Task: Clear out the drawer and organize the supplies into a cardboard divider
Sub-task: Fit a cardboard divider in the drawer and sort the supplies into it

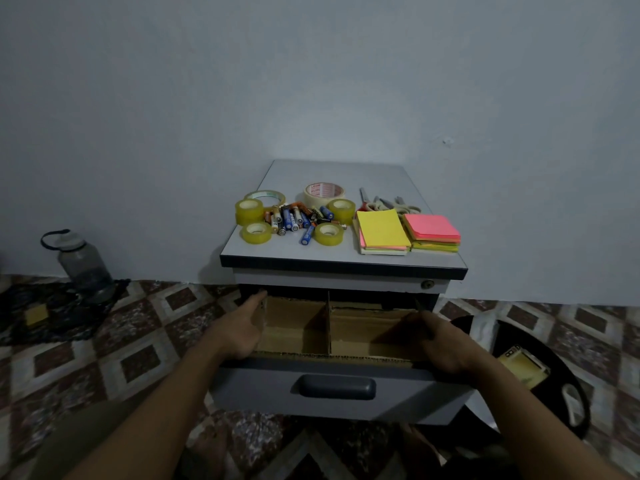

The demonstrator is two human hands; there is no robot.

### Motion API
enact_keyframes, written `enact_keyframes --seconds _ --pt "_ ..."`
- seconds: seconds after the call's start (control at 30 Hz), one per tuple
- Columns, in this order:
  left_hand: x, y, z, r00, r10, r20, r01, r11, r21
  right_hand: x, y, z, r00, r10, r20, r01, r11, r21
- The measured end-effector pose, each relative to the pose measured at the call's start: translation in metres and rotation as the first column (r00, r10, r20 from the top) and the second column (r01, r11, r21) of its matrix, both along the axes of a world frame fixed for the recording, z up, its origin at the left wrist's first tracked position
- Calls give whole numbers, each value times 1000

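The grey drawer (332,407) of a small cabinet stands pulled out. A brown cardboard divider (328,323) sits inside it, with one upright wall splitting it into two compartments that look bare. My left hand (239,327) presses flat against the divider's left end. My right hand (441,341) grips its right end. On the cabinet top (332,251) lie several yellow tape rolls (256,233), a white tape roll (324,192), a heap of batteries (298,218), scissors (384,202) and stacks of sticky notes (382,232) in yellow and pink.
A dark water bottle (81,265) stands on the floor to the left against the wall. A black round tray (540,372) holding a yellow object lies on the patterned floor at the right of the drawer. The wall rises right behind the cabinet.
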State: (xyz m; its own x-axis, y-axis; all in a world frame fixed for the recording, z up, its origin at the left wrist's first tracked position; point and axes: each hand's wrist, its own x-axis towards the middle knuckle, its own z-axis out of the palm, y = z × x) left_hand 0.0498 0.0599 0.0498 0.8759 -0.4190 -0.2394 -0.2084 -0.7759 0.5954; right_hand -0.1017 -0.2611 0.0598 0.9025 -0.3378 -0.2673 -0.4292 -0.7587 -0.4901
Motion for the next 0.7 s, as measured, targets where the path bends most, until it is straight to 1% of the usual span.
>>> enact_keyframes --seconds 0.13,0.23,0.4,0.47,0.53,0.6,0.63,0.7 --pt "-19 14 -2 1000 -16 19 17 1000 -16 -22 8 2 1000 -1 9 1 1000 23" --pt "-39 26 -2 1000 -17 0 17 999 -39 -42 15 -1 1000 8 -30 -6 999 36" --pt "-73 38 3 997 -73 33 73 997 12 -70 29 -1 996 42 -74 -44 999 -22" --pt "-83 42 5 998 -55 36 54 998 34 -80 37 1 992 67 -106 -73 996 -58" --pt "-91 45 8 998 -56 23 55 998 35 -86 41 1 987 96 -133 -110 989 -102" --pt "-92 48 9 998 -66 -10 67 997 46 -88 41 4 985 98 -143 -111 990 -87" --pt "-90 49 9 996 -83 -40 84 996 22 -87 39 5 985 91 -147 -99 994 -47" --pt "-84 51 7 991 -110 -73 99 986 -137 -82 34 6 990 62 -130 -57 998 38"
